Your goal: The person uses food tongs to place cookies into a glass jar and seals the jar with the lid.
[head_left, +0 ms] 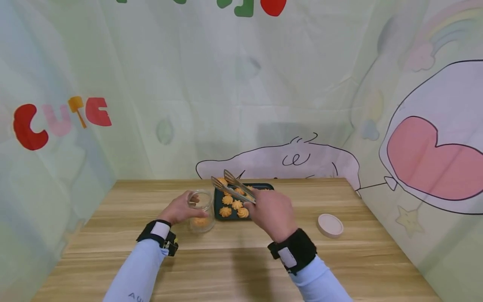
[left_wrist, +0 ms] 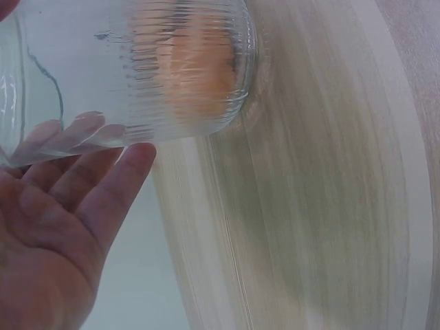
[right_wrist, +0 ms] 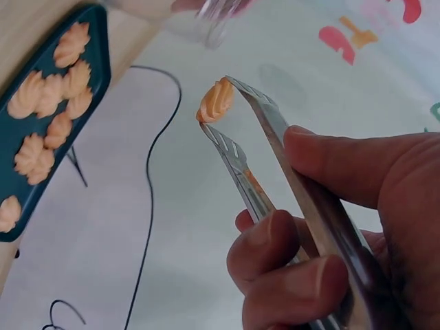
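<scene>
We see a clear ribbed glass jar [left_wrist: 172, 69], glossy and smooth. The slim silver metal tongs [right_wrist: 275, 158] shine, with toothed tips. The pale wooden table [head_left: 241, 260] looks matt and grained; at its 12 o'clock edge sits a dark teal tray [right_wrist: 17, 213], smooth and matt.

Backdrop sheet [head_left: 151, 84], L side, is showing red/pink cut-out letters reading "CUTE" [head_left: 62, 121]; T drawn as small hammer. Sleeve [head_left: 132, 272] print partly showing, "AU"-like, not fully legible.
</scene>
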Available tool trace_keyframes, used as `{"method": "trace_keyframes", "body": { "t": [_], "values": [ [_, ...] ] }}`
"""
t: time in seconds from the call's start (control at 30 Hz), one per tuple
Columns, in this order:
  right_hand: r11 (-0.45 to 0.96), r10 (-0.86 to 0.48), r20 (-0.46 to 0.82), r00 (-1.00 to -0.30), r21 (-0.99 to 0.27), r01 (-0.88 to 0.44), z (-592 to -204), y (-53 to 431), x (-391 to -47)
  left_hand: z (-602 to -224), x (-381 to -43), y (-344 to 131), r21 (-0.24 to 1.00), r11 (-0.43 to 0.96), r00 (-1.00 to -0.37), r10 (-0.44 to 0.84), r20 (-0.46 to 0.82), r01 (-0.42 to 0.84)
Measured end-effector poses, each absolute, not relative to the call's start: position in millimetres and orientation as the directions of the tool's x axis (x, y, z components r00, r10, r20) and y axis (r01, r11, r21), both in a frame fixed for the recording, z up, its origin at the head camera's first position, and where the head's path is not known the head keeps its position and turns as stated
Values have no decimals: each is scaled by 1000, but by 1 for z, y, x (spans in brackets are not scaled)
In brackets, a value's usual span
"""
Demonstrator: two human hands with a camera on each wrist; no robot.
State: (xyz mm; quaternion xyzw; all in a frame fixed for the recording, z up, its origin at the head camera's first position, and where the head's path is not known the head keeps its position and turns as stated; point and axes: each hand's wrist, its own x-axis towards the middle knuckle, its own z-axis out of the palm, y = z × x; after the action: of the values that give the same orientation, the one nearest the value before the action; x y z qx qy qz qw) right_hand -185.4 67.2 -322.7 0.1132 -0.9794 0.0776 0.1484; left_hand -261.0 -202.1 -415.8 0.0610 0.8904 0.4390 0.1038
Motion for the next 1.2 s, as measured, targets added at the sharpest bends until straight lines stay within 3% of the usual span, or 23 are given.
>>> {"method": "trace_keyframes", "body": {
  "t": [0.7, 1.2],
  "values": [
    [935, -301, 299, -905, -95, -343, -328, 36, -179, -417, -260, -204, 789, 613, -977, 183, -106, 29],
    [960, -197, 285, -938, -139, -244, -325, 60, -186, -419, -263, -206, 794, 605, -974, 209, -90, 56]
  ]
}}
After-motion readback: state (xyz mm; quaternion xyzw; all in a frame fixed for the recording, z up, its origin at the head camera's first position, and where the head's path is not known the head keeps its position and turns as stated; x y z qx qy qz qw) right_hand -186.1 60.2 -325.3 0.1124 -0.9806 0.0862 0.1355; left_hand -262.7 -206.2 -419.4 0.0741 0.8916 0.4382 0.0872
